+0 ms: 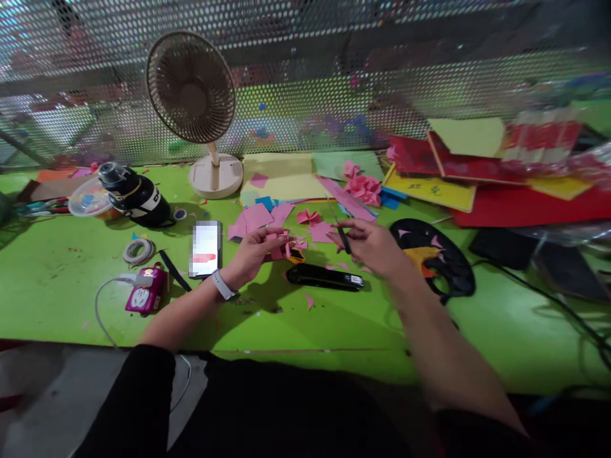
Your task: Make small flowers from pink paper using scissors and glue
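Observation:
Pinched in the fingers of my left hand point(255, 253) is a folded piece of pink paper point(275, 249). My right hand point(367, 245) is closed round the dark handles of a pair of scissors point(343, 240), whose blades point up and away from me. Between and beyond both hands lie pink paper pieces point(255, 218), small scraps and a pink paper flower point(309, 217). A black stapler point(324, 278) lies just in front of my hands. Farther back sits a cluster of pink paper flowers point(363, 189).
A fan point(216, 175) stands at the back, near a black bottle point(138, 197). On the left are a phone point(205, 248), a tape roll point(139, 252) and a purple power adapter point(146, 292). A black round object point(458, 267) and stacked red paper point(515, 207) lie to the right.

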### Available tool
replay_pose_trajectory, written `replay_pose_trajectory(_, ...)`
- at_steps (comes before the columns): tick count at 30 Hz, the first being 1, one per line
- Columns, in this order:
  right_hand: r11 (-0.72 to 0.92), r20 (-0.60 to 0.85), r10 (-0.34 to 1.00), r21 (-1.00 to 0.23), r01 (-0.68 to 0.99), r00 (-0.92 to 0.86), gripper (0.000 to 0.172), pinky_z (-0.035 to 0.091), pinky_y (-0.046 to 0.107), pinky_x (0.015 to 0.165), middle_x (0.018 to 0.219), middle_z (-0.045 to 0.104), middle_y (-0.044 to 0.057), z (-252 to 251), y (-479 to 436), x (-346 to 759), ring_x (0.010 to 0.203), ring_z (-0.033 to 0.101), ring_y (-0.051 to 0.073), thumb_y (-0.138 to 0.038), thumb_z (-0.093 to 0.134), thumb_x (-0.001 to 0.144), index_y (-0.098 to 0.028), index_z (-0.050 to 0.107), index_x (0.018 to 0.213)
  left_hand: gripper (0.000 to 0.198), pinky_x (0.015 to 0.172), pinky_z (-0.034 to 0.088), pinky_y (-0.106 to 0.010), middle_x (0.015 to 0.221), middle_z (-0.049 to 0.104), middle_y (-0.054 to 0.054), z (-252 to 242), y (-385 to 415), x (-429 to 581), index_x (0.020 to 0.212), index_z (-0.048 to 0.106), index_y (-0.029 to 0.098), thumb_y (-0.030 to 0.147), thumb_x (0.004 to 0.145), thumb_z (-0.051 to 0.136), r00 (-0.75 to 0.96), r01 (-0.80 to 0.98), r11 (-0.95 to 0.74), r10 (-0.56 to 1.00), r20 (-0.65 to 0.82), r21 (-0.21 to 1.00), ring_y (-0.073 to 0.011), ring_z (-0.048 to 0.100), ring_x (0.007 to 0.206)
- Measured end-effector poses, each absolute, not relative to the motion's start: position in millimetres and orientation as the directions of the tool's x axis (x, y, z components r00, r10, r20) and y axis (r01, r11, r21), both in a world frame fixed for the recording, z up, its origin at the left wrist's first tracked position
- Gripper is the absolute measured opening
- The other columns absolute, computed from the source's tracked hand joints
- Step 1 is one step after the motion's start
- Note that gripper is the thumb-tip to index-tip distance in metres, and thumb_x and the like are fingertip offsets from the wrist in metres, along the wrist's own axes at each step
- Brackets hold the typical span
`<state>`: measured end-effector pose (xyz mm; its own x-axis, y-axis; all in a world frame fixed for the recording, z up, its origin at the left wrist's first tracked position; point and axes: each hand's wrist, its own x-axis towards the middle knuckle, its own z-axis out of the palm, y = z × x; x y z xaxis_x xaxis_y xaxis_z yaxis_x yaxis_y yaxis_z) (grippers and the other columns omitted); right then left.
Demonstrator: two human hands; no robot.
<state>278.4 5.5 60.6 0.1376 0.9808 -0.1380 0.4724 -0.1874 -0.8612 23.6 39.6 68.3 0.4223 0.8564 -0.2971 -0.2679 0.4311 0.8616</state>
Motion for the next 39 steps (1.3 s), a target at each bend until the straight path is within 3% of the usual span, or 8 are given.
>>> replay_pose_trajectory(3,-0.263,0.011,0.953,-0.466,0.845,0.302,0.047,0.045,0.034,0.062,0.08,0.073,0.011,50.9,17.4,286.8,0.073,0.066,0.027,-0.05,0.067,0.081,-0.017,0.069,0.114,0.035,0.069,0.058,-0.024,0.09,0.076,-0.006,65.5,43.6,20.8,0.099,0.067,0.013,0.028,0.073,0.083,0.415,-0.228,0.379,0.871,-0.262,0.897,-0.0108,0.071,0.071)
replay_pose_trajectory(6,-0.339,-0.036,0.94,-0.173,0.925,0.338,0.043,0.046,0.037,0.067,0.088,0.074,0.015,45.4,22.9,286.4,0.083,0.069,0.032,-0.044,0.061,0.086,-0.016,0.068,0.117,0.038,0.067,0.057,-0.024,0.084,0.075,-0.005,65.6,47.6,17.2,0.098,0.067,0.013,0.033,0.071,0.085,0.445,-0.164,0.302,0.872,-0.203,0.939,-0.0102,0.069,0.067)
replay_pose_trajectory(12,-0.329,-0.079,0.943,-0.052,0.943,0.324,0.042,0.048,0.037,0.067,0.111,0.071,0.02,39.4,28.6,285.7,0.092,0.068,0.032,-0.049,0.057,0.087,-0.015,0.071,0.109,0.034,0.055,0.048,-0.02,0.07,0.071,-0.003,78.5,53.1,8.1,0.104,0.069,0.012,0.035,0.08,0.077,0.519,0.076,0.082,0.848,-0.109,0.994,-0.0073,0.061,0.057)
replay_pose_trajectory(21,-0.296,-0.183,0.947,-0.174,0.939,0.264,0.028,0.045,0.033,0.061,0.09,0.076,0.013,39.0,30.6,294.6,0.084,0.069,0.028,-0.038,0.061,0.086,-0.017,0.075,0.098,0.033,0.05,0.044,-0.019,0.073,0.072,-0.005,93.5,54.3,-0.4,0.101,0.07,0.012,0.036,0.08,0.075,0.545,0.132,-0.005,0.835,-0.069,0.991,-0.0076,0.061,0.057)
replay_pose_trajectory(24,-0.286,-0.094,0.957,-0.186,0.94,0.273,0.03,0.045,0.034,0.063,0.094,0.076,0.015,46.4,25.3,289.0,0.086,0.069,0.03,-0.033,0.057,0.087,-0.016,0.074,0.105,0.032,0.05,0.045,-0.018,0.075,0.073,-0.005,93.4,52.6,1.1,0.096,0.068,0.011,0.037,0.079,0.076,0.523,0.105,0.006,0.85,-0.061,0.994,-0.0078,0.063,0.057)
replay_pose_trajectory(29,0.009,0.056,0.998,-0.63,0.776,0.034,0.036,0.049,0.031,0.062,0.091,0.076,0.01,58.9,10.8,263.5,0.074,0.066,0.021,-0.043,0.058,0.089,-0.018,0.074,0.11,0.03,0.062,0.056,-0.025,0.087,0.075,-0.009,84.7,51.0,3.8,0.093,0.067,0.011,0.036,0.079,0.076,0.515,0.047,0.041,0.855,-0.06,0.998,-0.0128,0.07,0.071)
replay_pose_trajectory(32,0.133,0.043,0.987,-0.762,0.634,-0.155,0.037,0.049,0.031,0.062,0.086,0.074,0.008,66.3,3.4,242.9,0.069,0.064,0.018,-0.046,0.063,0.085,-0.018,0.076,0.104,0.027,0.073,0.058,-0.029,0.088,0.075,-0.009,79.6,52.0,3.5,0.091,0.07,0.011,0.033,0.077,0.078,0.559,0.116,0.016,0.826,-0.078,0.993,-0.0144,0.071,0.079)
replay_pose_trajectory(39,-0.028,-0.127,0.946,-0.949,0.315,-0.298,0.041,0.047,0.027,0.052,0.087,0.076,0.007,79.4,0.9,211.0,0.06,0.064,0.015,-0.052,0.071,0.079,-0.017,0.073,0.099,0.03,0.088,0.058,-0.034,0.097,0.076,-0.008,77.1,46.9,10.5,0.098,0.07,0.015,0.036,0.079,0.078,0.423,-0.086,-0.023,0.904,0.058,0.996,-0.0168,0.073,0.091)
